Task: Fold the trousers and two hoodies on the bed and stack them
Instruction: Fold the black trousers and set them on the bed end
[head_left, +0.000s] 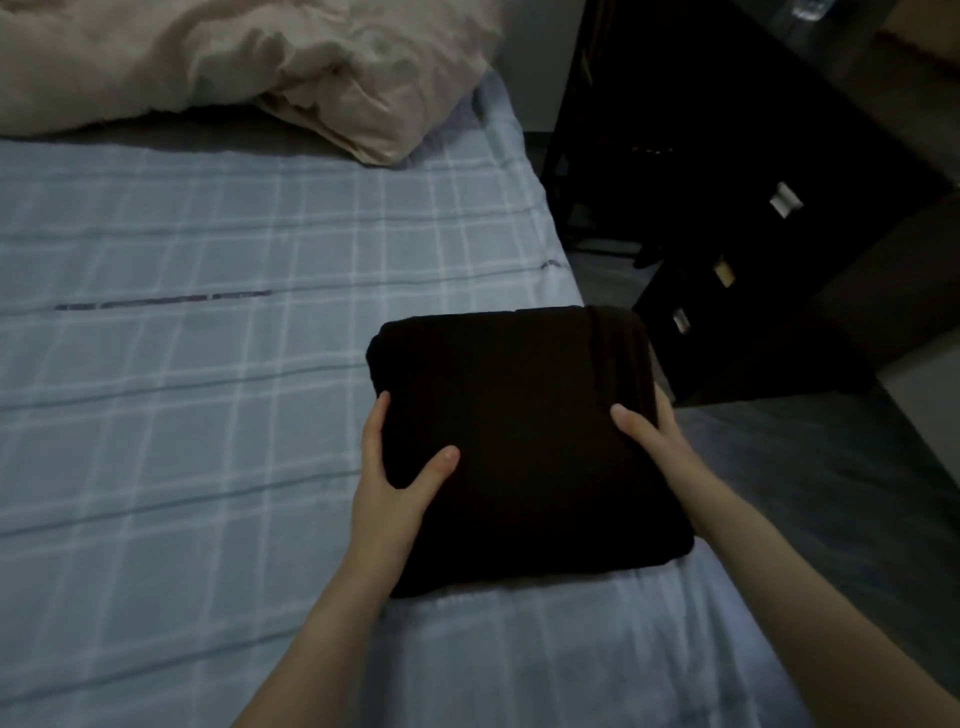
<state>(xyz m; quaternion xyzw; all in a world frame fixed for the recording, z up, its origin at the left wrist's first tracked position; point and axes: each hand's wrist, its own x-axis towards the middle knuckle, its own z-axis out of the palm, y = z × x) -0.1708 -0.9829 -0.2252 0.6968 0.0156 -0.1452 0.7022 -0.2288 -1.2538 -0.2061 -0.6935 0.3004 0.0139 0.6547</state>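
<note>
A folded black garment (524, 415) forms a thick square bundle near the right edge of the bed (182, 389). I cannot tell whether it is a hoodie or trousers, or whether other pieces lie beneath it. My left hand (395, 467) grips its left side, thumb on top and fingers along the edge. My right hand (649, 431) holds its right side, thumb on top and fingers wrapped under the edge. No other garment shows on the sheet.
The bed has a light blue checked sheet. A crumpled beige duvet (249, 67) lies at the head. To the right of the bed stands dark furniture with drawers (753, 249), with grey floor (831, 493) beside it.
</note>
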